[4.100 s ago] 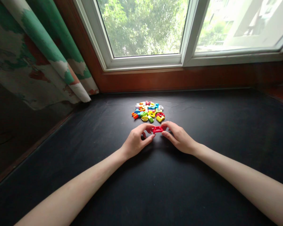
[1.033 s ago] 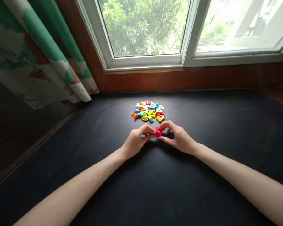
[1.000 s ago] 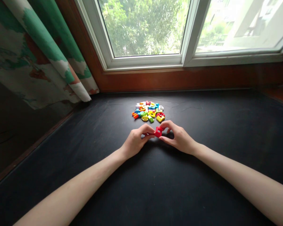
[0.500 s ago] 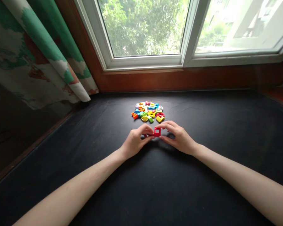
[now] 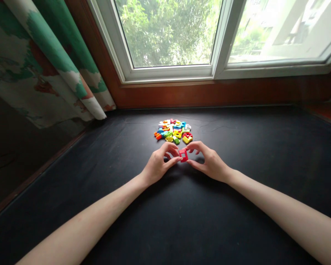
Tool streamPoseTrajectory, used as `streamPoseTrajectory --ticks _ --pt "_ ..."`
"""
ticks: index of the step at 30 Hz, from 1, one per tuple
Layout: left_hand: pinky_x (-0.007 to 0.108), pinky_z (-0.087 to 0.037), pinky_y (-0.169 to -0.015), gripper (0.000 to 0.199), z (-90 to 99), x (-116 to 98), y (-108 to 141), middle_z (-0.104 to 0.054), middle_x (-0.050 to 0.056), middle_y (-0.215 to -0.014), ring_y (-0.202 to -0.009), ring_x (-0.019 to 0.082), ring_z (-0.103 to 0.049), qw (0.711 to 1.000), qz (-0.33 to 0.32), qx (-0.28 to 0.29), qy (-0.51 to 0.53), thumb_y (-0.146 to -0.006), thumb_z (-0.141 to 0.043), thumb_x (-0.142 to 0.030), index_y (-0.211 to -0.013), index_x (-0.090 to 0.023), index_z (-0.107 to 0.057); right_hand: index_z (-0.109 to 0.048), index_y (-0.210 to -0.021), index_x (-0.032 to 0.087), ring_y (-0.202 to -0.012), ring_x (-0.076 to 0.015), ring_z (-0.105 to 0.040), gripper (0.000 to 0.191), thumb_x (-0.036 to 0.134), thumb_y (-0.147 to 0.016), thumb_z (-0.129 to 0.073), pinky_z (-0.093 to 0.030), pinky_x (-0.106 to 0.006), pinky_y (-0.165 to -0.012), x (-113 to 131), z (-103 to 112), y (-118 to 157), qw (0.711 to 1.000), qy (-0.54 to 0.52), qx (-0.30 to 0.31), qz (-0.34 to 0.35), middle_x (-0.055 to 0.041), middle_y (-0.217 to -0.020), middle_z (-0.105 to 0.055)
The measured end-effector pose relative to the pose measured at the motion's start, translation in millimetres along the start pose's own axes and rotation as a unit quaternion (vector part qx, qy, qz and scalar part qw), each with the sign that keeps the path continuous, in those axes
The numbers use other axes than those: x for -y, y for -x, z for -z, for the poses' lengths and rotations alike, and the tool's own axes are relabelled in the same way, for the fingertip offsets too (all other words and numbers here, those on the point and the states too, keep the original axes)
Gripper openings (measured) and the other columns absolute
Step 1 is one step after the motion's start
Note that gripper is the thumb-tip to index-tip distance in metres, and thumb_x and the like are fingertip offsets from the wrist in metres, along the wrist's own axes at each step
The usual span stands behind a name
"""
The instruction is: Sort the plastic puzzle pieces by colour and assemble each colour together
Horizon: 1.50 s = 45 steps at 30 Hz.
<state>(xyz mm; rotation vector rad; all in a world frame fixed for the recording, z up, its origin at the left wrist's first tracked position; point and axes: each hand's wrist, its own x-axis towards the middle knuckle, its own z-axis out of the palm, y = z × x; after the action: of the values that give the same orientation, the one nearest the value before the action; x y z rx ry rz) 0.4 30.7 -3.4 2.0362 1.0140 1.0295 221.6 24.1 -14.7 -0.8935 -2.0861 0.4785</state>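
A small red plastic building block, shaped like a square frame with a hole through it, is between my two hands just above the dark tabletop. My left hand pinches its left side, with the thumb at the lower left corner and the fingers curled behind. From the other side, my right hand has its index fingertip at the upper right corner and its thumb at the lower right. Just beyond my hands lies a pile of colourful plastic blocks in yellow, green, orange, blue, red and white.
The black tabletop stretches out to a wooden sill under a white-framed window. A patterned green and white curtain hangs at the left, its lower end reaching the table's far left edge.
The red block has tilted slightly between my fingers, its top leaning left. The fingers of both hands have shifted a little; the pile has not moved.
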Motion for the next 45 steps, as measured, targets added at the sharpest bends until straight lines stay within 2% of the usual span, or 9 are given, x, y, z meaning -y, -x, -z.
streamPoseTrajectory --ticks 4,15,21,25,29,39,42,45 --pt "0.029 -0.055 -0.073 0.027 0.0 0.1 -1.3 -0.068 0.006 -0.101 -0.09 0.019 -0.067 1.0 -0.003 0.009 -0.009 -0.082 -0.074 -0.027 -0.104 -0.018 -0.06 -0.053 -0.117 0.025 -0.097 -0.0229 -0.066 0.03 0.024 -0.088 -0.063 -0.057 -0.038 -0.081 1.2 1.5 -0.6 1.0 -0.004 0.011 -0.002 -0.0079 -0.113 -0.067" --pt "0.029 -0.055 -0.072 0.031 0.4 3.5 -0.6 -0.07 0.006 -0.102 -0.086 0.019 -0.066 0.999 -0.02 0.016 -0.023 -0.079 -0.078 -0.026 -0.105 -0.017 -0.063 -0.054 -0.116 0.024 -0.104 -0.0239 -0.068 0.027 0.023 -0.09 -0.061 -0.057 -0.041 -0.087 1.9 3.0 -0.2 1.0 -0.012 0.022 -0.017 -0.0089 -0.115 -0.069" --pt "0.027 -0.054 -0.07 0.032 0.3 4.2 -1.2 -0.07 0.003 -0.092 -0.081 0.017 -0.066 0.999 -0.022 0.004 -0.045 -0.075 -0.081 -0.022 -0.101 -0.016 -0.064 -0.059 -0.105 0.022 -0.095 -0.0225 -0.07 0.014 0.022 -0.091 -0.061 -0.056 -0.036 -0.086 2.9 4.7 -1.3 1.0 0.015 0.02 0.003 -0.0068 -0.103 -0.071" --pt "0.027 -0.053 -0.071 0.031 0.1 6.0 -0.4 -0.068 0.001 -0.087 -0.077 0.016 -0.065 0.998 -0.024 0.004 -0.061 -0.077 -0.079 -0.02 -0.103 -0.016 -0.063 -0.057 -0.102 0.022 -0.085 -0.0192 -0.07 0.007 0.022 -0.095 -0.056 -0.056 -0.031 -0.079 1.5 4.2 -1.4 1.0 0.01 0.021 0.013 -0.0052 -0.096 -0.071" --pt "0.027 -0.053 -0.071 0.032 0.4 6.6 -0.2 -0.068 0.002 -0.088 -0.078 0.015 -0.065 0.996 -0.037 0.012 -0.077 -0.079 -0.077 -0.019 -0.108 -0.016 -0.063 -0.059 -0.096 0.022 -0.084 -0.0186 -0.068 0.002 0.022 -0.095 -0.057 -0.055 -0.029 -0.078 -0.4 3.1 -1.2 1.0 0.01 0.018 0.022 -0.004 -0.093 -0.07" --pt "0.024 -0.053 -0.069 0.017 0.4 4.9 -0.5 -0.067 0.001 -0.088 -0.076 0.014 -0.063 0.995 -0.048 0.027 -0.087 -0.082 -0.071 -0.013 -0.098 -0.016 -0.064 -0.059 -0.094 0.022 -0.081 -0.0176 -0.065 0.006 0.018 -0.094 -0.055 -0.053 -0.028 -0.074 0.4 3.5 -1.1 1.0 0.008 0.014 0.017 -0.0035 -0.09 -0.069" --pt "0.025 -0.052 -0.07 0.017 0.1 5.9 -0.3 -0.068 0.002 -0.089 -0.076 0.014 -0.063 0.994 -0.047 0.026 -0.097 -0.083 -0.07 -0.013 -0.098 -0.017 -0.064 -0.059 -0.098 0.021 -0.081 -0.018 -0.065 0.005 0.02 -0.092 -0.06 -0.052 -0.029 -0.072 0.0 3.4 -0.8 1.0 0.006 0.024 0.013 -0.004 -0.093 -0.068" --pt "0.026 -0.052 -0.071 0.018 0.5 6.4 0.0 -0.068 0.002 -0.091 -0.077 0.015 -0.063 0.993 -0.046 0.029 -0.101 -0.084 -0.069 -0.012 -0.1 -0.017 -0.063 -0.058 -0.1 0.021 -0.083 -0.0194 -0.064 0.015 0.023 -0.088 -0.067 -0.052 -0.031 -0.073 -1.9 2.4 -0.4 0.999 0.013 0.033 0.003 -0.0046 -0.097 -0.067"
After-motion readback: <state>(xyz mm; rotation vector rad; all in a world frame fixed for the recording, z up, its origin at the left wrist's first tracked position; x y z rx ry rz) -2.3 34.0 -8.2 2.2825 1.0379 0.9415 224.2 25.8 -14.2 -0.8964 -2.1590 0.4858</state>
